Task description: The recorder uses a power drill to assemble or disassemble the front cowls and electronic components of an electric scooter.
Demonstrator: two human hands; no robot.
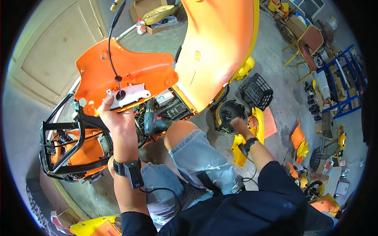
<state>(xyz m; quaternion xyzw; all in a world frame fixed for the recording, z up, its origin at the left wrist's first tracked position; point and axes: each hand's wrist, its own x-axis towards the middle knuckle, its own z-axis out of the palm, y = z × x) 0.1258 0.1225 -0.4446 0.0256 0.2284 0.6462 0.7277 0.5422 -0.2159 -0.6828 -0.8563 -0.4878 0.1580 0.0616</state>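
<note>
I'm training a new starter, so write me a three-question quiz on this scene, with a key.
1. Multiple choice: which does the left hand touch?
A) power drill
B) pale plate
C) black crate
2. True or false: the right hand grips the power drill.
3. Open: what lies inside the round black container?

Key:
1. B
2. False; that hand is at the round black container, away from the drill.
3. Small dark pieces, too small to identify.

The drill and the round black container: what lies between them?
In the head view: the person's bare knee, nearer the drill, then a strip of floor before the round black container.
</note>
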